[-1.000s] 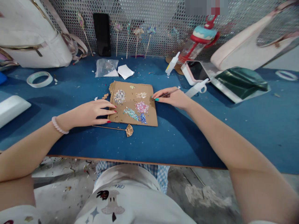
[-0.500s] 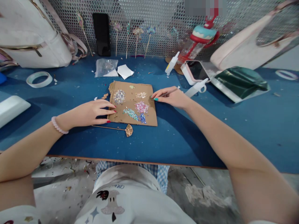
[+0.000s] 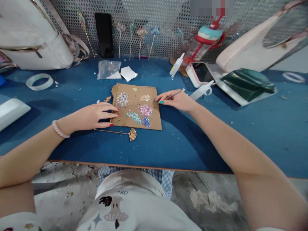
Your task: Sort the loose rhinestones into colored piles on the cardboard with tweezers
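- Barely anything differs from half a second ago: both hands keep their places, though the slim tool in the right hand seems tilted a little differently.
- Nearest, with the cardboard sheet as the clock's centre, a gold fan-headed stick lies between six and seven o'clock on the blue desk, as before.
- The left hand reaches in from nine, fingers spread, their tips over the sheet's edge.
- The right hand, well apart from it, pinches the tool at three; whether its fingertips touch the cardboard, I cannot tell.
- The sheet lies flat, bearing piles of small shiny chips: blue at five, teal at six, pink towards four, silvery at ten, cream towards one, and a little pale green at twelve.
- Farther out, one white squeeze bottle lies between two and three; another is between one and two. Their contents are unclear.
- A clear plastic bag at eleven holds something whitish.
- Farthest, a lidded red-and-blue cup stands towards one; its contents are too blurred to tell.
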Available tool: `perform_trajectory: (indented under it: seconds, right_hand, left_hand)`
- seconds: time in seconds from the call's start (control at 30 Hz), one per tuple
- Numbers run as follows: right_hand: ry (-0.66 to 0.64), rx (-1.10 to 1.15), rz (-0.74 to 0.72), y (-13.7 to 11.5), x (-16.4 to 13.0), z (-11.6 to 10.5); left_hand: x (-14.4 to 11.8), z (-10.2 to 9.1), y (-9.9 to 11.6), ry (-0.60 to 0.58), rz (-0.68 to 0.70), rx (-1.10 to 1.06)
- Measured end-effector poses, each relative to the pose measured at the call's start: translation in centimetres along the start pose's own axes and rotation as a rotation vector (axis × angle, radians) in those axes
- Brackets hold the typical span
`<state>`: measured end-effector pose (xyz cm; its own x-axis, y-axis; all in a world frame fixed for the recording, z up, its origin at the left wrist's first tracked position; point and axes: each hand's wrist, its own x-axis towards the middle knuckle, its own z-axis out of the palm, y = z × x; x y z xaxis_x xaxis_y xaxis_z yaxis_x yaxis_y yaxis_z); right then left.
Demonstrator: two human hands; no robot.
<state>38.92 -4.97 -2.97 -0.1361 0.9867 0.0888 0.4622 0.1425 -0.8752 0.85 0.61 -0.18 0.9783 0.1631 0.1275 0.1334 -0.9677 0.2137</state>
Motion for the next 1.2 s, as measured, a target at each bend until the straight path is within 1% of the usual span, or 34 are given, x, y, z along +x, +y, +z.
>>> perform_trajectory:
  seconds: [0.2, 0.43, 0.53, 0.77, 0.9, 1.07, 1.2]
  right_hand:
    - [-0.003, 0.008, 0.017, 0.0, -0.1, -0.2]
    - [-0.068, 0.042, 0.022, 0.0, -0.1, -0.9]
    - [-0.084, 0.016, 0.014, 0.0, -0.1, -1.2]
    - [-0.076, -0.082, 0.006, 0.4, -0.2, -1.7]
    - [-0.067, -0.107, -0.023, 0.6, -0.2, -1.8]
    - [0.002, -0.142, -0.068, 0.3, -0.3, -1.6]
    - [-0.08, -0.182, -0.131, 0.1, -0.3, -1.0]
  left_hand:
    - [-0.1, 0.1, 0.0, -0.016, -0.026, -0.005]
    - [-0.2, 0.3, -0.3, -0.003, -0.013, -0.026]
    - [-0.2, 0.3, -0.2, 0.006, -0.006, -0.041]
    - [-0.2, -0.1, 0.1, -0.027, 0.0, 0.029]
    - [-0.2, 0.1, -0.1, -0.022, 0.031, 0.065]
    - [-0.2, 0.0, 0.1, -0.019, 0.032, 0.05]
    - [-0.1, -0.1, 0.1, -0.026, 0.018, 0.044]
